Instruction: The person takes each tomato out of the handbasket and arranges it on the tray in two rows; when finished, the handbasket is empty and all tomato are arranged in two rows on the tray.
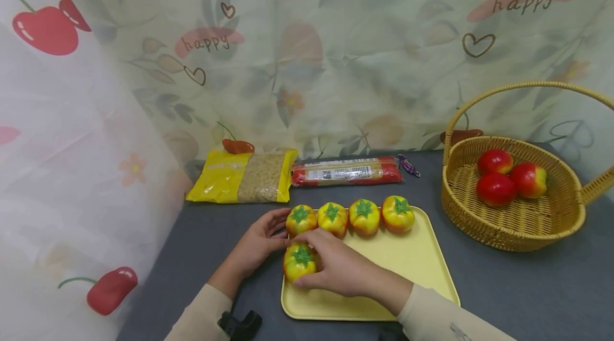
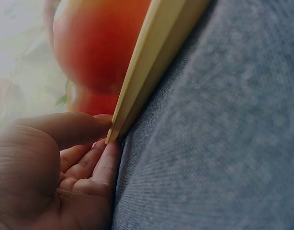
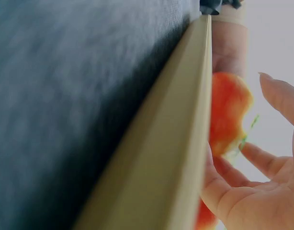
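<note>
Where right-hand fingers [image 1: 314, 238] cup a tomato [image 1: 298, 262], four more tomatoes [image 1: 349, 218] just beyond.

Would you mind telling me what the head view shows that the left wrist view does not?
Only the head view shows the basket with red tomatoes, the two food packs, the row of four tomatoes and the right hand on the near tomato. Only the left wrist view shows the left hand's fingertips curled at the tray's corner. Both share the left hand, the yellow tray and the grey table.
</note>
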Tool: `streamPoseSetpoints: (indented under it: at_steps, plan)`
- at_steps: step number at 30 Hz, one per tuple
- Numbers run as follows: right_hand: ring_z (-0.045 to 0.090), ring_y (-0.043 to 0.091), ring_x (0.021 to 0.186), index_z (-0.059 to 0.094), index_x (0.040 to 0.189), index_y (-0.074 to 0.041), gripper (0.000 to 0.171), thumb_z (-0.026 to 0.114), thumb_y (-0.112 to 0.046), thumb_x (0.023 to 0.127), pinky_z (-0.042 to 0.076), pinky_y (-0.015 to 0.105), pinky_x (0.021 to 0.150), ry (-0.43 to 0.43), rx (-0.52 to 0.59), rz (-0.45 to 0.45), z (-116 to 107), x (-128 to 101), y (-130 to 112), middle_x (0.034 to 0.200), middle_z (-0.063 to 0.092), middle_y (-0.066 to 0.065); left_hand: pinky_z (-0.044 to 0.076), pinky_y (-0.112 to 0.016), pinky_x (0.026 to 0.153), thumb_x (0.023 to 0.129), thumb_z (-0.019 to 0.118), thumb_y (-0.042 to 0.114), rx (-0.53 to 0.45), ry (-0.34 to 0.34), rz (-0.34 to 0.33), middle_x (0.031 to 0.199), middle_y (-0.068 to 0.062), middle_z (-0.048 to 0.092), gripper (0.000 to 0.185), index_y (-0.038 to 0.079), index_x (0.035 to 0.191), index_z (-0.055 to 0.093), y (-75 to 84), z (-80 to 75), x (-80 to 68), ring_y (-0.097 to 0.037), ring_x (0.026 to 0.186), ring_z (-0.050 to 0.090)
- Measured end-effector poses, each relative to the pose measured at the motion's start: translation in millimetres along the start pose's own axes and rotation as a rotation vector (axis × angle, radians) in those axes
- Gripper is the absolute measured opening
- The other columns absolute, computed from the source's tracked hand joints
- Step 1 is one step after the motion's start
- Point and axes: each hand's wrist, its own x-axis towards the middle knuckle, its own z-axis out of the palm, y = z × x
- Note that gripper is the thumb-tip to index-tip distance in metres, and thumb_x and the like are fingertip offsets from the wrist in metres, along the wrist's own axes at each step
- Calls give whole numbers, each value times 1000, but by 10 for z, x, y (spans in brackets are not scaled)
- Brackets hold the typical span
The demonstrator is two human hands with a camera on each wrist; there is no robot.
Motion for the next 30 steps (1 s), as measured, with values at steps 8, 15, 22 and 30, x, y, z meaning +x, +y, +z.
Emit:
streamPoseSetpoints:
  at_steps: [8,15,22,30]
  plan:
    - [58,31,131,56,154,-13,67,83,-40,99,61,34,87,22,118,22,-183,-153,18,150,56,7,42,-45,120,94,78,-6,4,10,0,163,-14,48,75,5,162,46,-3,2,2,-32,152,44]
    - [60,33,132,55,156,-12,66,81,-39,101,62,39,90,101,187,-14,-380,-307,55,148,61,7,42,-45,120,93,78,-7,16,24,-5,163,-13,49,76,5,162,47,-11,6,-1,-30,152,44]
    - [63,36,126,56,153,-6,57,76,-30,106,61,41,95,204,199,-78,-613,-527,113,147,61,13,42,-45,120,94,78,-6,13,18,-2,164,-13,48,76,5,162,46,-26,5,6,-31,152,43]
    - [61,39,127,55,152,-11,44,67,-17,110,60,40,98,295,235,-128,-896,-737,204,147,57,18,43,-45,119,94,78,-7,15,26,-3,164,-13,48,76,5,162,46,-40,8,13,-31,152,43]
